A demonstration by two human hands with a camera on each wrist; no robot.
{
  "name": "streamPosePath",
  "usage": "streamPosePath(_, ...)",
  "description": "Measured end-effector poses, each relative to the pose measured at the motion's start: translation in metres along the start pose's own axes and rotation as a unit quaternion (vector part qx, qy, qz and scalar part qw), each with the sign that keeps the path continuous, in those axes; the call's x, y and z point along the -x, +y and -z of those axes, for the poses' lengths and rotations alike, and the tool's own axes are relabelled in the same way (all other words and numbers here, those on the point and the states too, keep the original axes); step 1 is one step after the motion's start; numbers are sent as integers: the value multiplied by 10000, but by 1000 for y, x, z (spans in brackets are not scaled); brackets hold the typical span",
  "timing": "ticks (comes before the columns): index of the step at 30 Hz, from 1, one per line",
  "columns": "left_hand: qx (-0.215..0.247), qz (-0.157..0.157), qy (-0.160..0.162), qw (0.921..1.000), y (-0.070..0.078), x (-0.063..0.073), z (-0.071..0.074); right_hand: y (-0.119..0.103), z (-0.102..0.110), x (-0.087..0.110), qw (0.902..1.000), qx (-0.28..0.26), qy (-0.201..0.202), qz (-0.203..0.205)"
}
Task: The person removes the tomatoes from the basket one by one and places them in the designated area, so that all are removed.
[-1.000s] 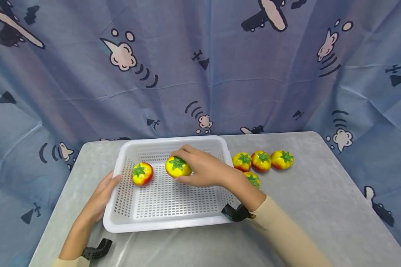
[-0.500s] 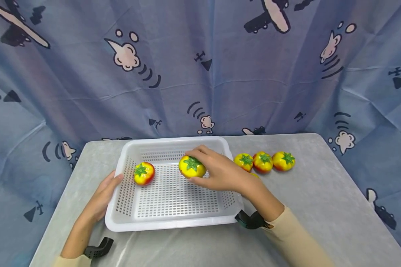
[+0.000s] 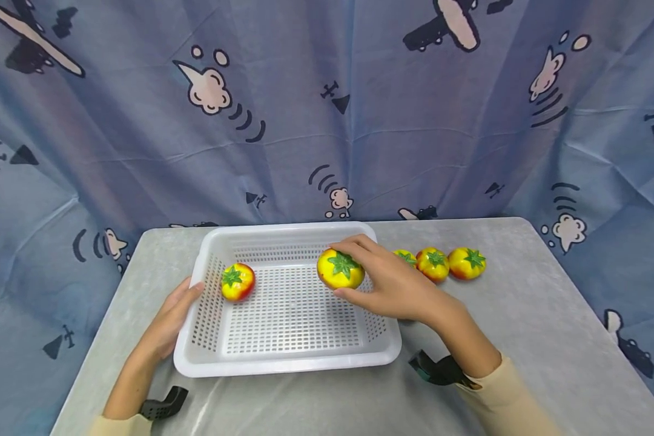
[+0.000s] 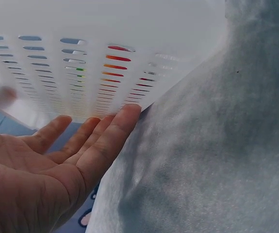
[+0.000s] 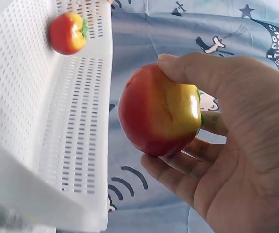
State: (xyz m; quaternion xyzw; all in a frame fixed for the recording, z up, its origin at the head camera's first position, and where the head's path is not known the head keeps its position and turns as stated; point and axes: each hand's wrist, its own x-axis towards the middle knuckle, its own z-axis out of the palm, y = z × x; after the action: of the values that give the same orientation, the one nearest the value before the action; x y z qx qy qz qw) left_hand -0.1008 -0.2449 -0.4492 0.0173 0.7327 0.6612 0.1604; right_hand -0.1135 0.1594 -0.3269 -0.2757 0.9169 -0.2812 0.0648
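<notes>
My right hand grips a yellow-and-red toy tomato with a green star-shaped leaf top, thumb on one side and fingers on the other. In the head view it appears over the right part of a white perforated plastic basket; the right wrist view shows this tomato held above the basket's rim. My left hand holds the basket's left side, thumb at the rim and fingers against the outer wall. A second toy tomato lies inside, at the left.
On the grey table, right of the basket, sit more toy tomatoes, including a middle one and a right one. My right hand and forearm partly cover this group. A blue patterned curtain hangs behind.
My right hand has moved rightward with its toy tomato, from the basket's middle toward its right side. The left hand keeps its hold, and the other tomato in the basket stays in place.
</notes>
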Motion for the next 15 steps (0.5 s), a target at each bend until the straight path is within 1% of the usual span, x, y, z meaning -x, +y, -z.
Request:
streamPosePath(5,21,66,55,10000,0,1,-1,8,3,9,9999,-46,110,-81)
streamPosePath(15,-50,34,47,10000,-1,0,-1,26,1,25,9984,-104,495,-241)
